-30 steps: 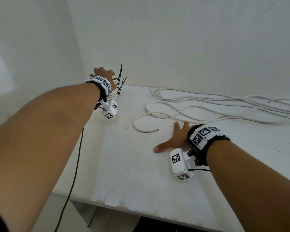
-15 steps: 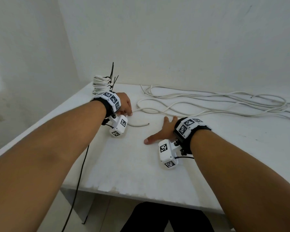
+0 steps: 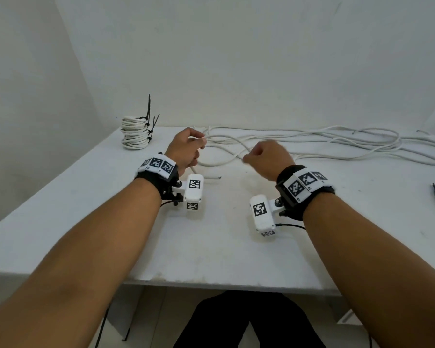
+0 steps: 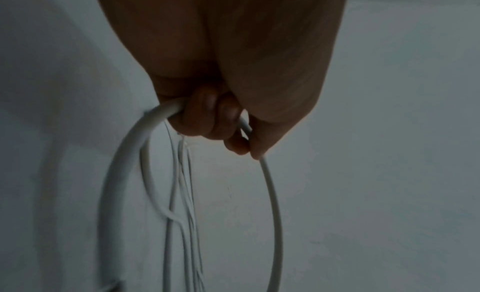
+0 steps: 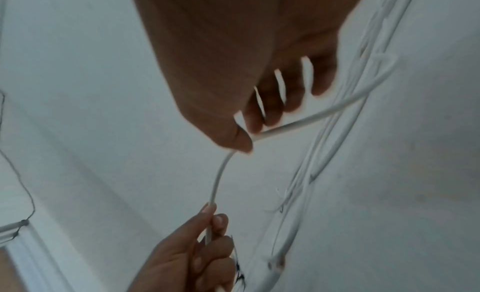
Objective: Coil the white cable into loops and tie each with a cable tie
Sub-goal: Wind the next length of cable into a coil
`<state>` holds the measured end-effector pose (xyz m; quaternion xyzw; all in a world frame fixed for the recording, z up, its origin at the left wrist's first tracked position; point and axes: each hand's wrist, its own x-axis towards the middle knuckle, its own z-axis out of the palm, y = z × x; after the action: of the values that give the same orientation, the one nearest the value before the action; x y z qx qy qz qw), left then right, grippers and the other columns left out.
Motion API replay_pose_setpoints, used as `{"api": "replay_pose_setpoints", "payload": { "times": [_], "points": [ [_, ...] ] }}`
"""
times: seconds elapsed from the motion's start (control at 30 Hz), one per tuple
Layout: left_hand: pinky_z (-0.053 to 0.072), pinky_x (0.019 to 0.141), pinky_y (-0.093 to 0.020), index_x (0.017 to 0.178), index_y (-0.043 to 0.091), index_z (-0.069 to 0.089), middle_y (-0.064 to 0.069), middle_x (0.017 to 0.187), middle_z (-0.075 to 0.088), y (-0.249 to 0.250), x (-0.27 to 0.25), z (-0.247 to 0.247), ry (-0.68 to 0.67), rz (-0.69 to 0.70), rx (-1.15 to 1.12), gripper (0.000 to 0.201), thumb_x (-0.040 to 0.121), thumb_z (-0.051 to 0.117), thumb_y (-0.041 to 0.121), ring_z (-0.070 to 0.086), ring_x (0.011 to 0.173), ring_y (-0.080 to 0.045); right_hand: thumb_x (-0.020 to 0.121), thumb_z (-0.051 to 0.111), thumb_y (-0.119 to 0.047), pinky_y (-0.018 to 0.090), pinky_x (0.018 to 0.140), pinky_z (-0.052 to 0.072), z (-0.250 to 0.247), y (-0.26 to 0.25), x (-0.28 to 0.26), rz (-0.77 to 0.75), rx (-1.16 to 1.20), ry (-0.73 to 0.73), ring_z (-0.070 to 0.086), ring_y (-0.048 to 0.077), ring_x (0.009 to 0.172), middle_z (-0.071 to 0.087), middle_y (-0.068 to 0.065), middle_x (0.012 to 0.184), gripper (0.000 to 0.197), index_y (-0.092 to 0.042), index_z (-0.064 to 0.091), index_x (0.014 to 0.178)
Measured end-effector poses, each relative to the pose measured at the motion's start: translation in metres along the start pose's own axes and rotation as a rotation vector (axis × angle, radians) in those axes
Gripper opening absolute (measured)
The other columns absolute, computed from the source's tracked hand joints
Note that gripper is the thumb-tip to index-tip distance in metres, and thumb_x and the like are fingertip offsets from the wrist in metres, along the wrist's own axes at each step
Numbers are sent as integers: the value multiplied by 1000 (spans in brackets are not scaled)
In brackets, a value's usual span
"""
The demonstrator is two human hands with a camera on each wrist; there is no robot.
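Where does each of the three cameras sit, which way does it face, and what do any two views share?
Head: worn on the head, facing forward and down at the table; both forearms, left hand and right hand show.
Left wrist: looks along the left hand, whose fingers grip a loop of the white cable.
Right wrist: looks along the right hand, which pinches the cable; the left hand shows below.
Shared: the right wrist and head views both show the two hands holding one cable.

Black wristbands [image 3: 290, 197], white tagged camera pods [image 3: 261, 214].
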<state>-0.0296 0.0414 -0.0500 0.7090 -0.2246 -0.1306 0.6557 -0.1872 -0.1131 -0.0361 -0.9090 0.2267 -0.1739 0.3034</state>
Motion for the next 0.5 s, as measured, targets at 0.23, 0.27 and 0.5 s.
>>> {"api": "replay_pose_setpoints", "payload": {
  "times": [0.23, 0.27, 0.5],
  "points": [
    [30, 43, -21, 90, 14, 59, -2, 72, 54, 7, -8, 49, -90, 75, -115, 7, 93, 61, 7, 35, 44, -8, 95, 58, -28, 31, 67, 47, -7, 15, 15, -42, 427, 10, 61, 16, 70, 68, -2, 87, 18, -14, 61, 107],
    [31, 43, -20, 91, 13, 60, -2, 73, 54, 5, -10, 52, -94, 57, -168, 6, 94, 59, 8, 35, 45, -8, 95, 58, -26, 28, 59, 44, -9, 17, 17, -66, 447, 41, 56, 14, 58, 66, -4, 73, 16, -13, 65, 100],
    [55, 74, -40, 98, 10, 62, -2, 70, 57, 0, -30, 62, -389, -154, -431, 21, 102, 42, 16, 59, 67, -17, 92, 64, -25, 12, 65, 45, -11, 40, 37, -132, 542, 451, 56, -4, 64, 66, -11, 74, 13, -17, 73, 94]
  ]
}}
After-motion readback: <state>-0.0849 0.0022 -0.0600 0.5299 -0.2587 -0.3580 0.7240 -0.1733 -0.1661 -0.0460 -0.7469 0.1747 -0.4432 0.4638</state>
